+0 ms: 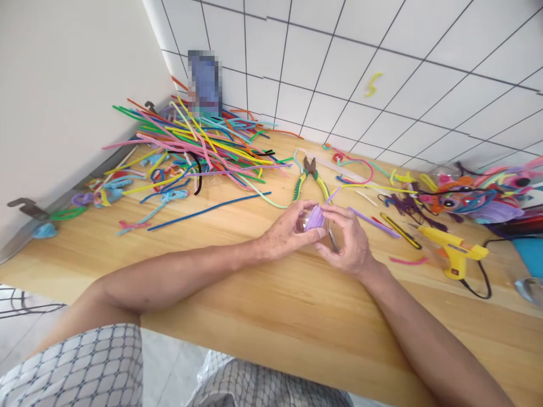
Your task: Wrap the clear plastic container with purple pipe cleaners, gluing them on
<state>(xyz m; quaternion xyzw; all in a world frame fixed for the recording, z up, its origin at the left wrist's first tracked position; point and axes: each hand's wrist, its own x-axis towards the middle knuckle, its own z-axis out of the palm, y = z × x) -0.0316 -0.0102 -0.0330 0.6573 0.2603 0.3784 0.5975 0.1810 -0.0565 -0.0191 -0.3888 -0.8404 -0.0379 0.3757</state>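
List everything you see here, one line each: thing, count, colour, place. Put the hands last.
pipe cleaners: many, mixed colours, piled far left by the wall
blue pipe cleaner: one, lying straight in front of the pile
pliers: one, yellow-green handles, just beyond the hands
glue gun: one, yellow with a black cord, right side of the table
pipe-cleaner figures: a cluster, orange, purple and pink, far right
yellow squiggle: one, on the tiled wall
table: one, light wood
tiled wall: white, behind the table
purple coil: one, between both hands
left hand: grips the purple coil from the left
right hand: grips it from the right
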